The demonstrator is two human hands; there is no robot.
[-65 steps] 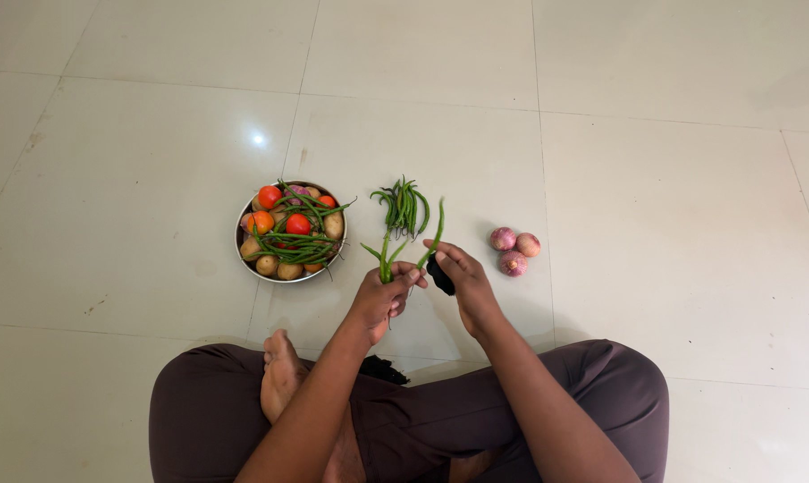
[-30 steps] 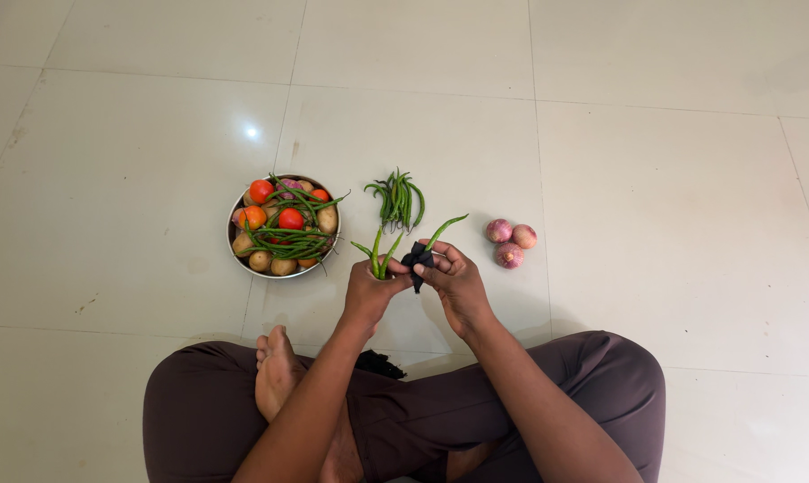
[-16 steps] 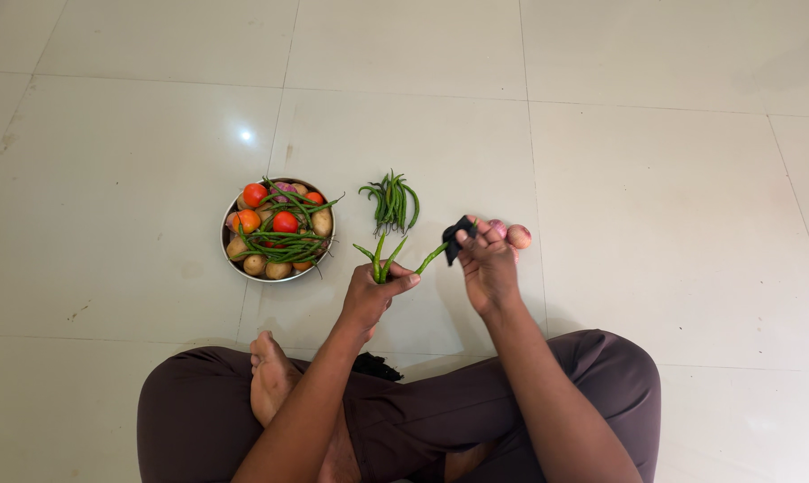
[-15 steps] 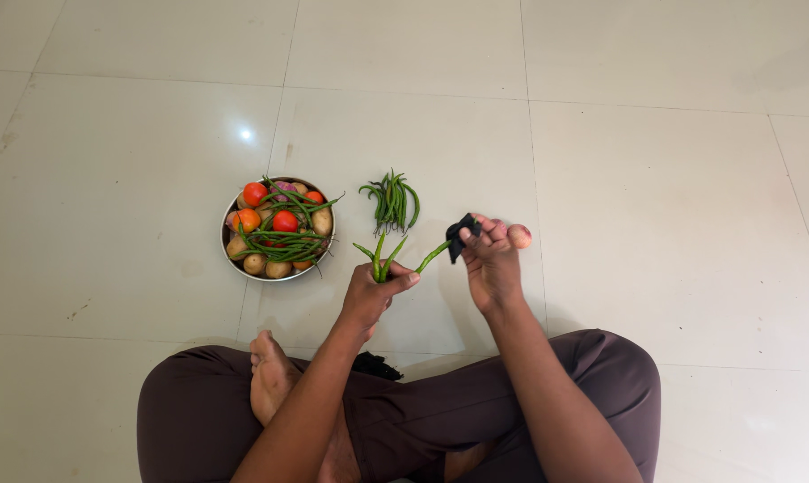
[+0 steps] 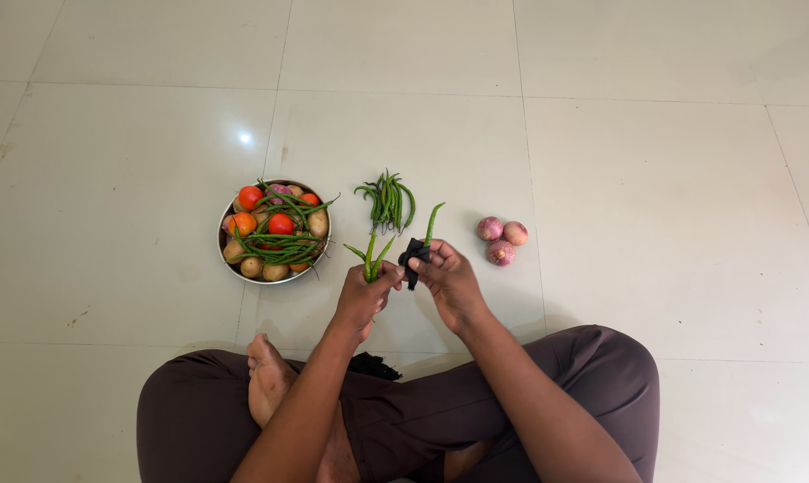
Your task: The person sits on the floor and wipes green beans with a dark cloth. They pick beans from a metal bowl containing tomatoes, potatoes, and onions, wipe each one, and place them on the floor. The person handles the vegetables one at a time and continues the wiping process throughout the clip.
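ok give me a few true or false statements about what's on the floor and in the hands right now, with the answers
1. The left hand grips a small bunch of green chillies. True.
2. The right hand is empty. False: it holds a black cloth and a single green chilli.
3. Three reddish onions lie on the floor on the person's right side. True.
4. The steel bowl holds only potatoes. False: tomatoes and green chillies are in it too.
5. The loose pile of chillies lies inside the bowl. False: it lies on the floor between the bowl and the onions.
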